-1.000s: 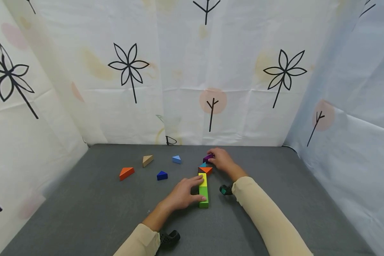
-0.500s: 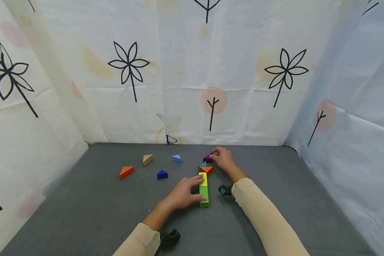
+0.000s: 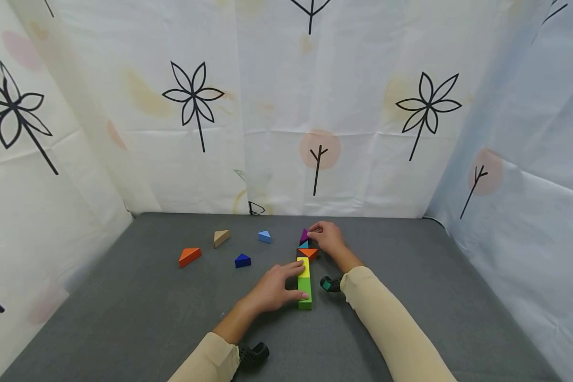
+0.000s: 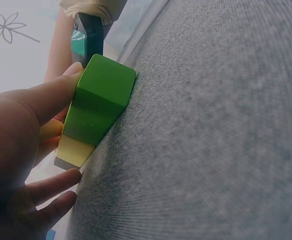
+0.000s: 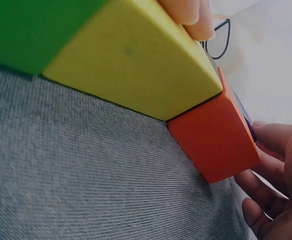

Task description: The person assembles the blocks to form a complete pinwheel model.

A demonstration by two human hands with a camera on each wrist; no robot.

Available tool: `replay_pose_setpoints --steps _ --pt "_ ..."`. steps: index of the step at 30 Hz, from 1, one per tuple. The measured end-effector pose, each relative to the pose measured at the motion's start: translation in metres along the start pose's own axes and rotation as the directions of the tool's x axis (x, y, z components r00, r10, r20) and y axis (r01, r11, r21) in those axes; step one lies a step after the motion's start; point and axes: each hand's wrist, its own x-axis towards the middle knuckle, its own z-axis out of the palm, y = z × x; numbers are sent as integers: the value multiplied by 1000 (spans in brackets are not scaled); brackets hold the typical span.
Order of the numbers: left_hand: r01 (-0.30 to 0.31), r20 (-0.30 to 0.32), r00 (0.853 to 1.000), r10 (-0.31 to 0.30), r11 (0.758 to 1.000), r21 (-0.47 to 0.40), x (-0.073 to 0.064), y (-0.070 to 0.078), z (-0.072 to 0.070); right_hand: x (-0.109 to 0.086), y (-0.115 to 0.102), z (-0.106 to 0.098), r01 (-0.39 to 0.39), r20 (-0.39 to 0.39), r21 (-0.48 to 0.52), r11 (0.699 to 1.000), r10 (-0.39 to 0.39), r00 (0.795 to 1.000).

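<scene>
My left hand rests on a row of blocks, its fingers on the yellow block and its thumb on the green block. In the left wrist view, the thumb touches the green block's edge. Beyond the yellow block, an orange triangular block sits against it, then a light blue triangular block. At the far end my right hand pinches a purple triangular block. In the right wrist view the purple block is mostly hidden behind the orange one.
Left of the row lie loose triangular blocks: orange-red, tan, pale blue and dark blue. The grey table ends at a patterned white cloth behind and at the sides.
My right hand has moved slightly left with the purple block, which has turned and now stands behind the light blue one. The left hand keeps its place.
</scene>
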Motion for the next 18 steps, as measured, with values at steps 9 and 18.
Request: replay_pose_setpoints --steps 9,18 --pt "-9 -3 1000 9 1000 3 1 -1 1 -2 0 1 -9 24 68 998 8 1000" --pt "-18 -1 1000 18 1000 -4 0 -2 0 -5 -2 0 -45 68 129 991 36 997"
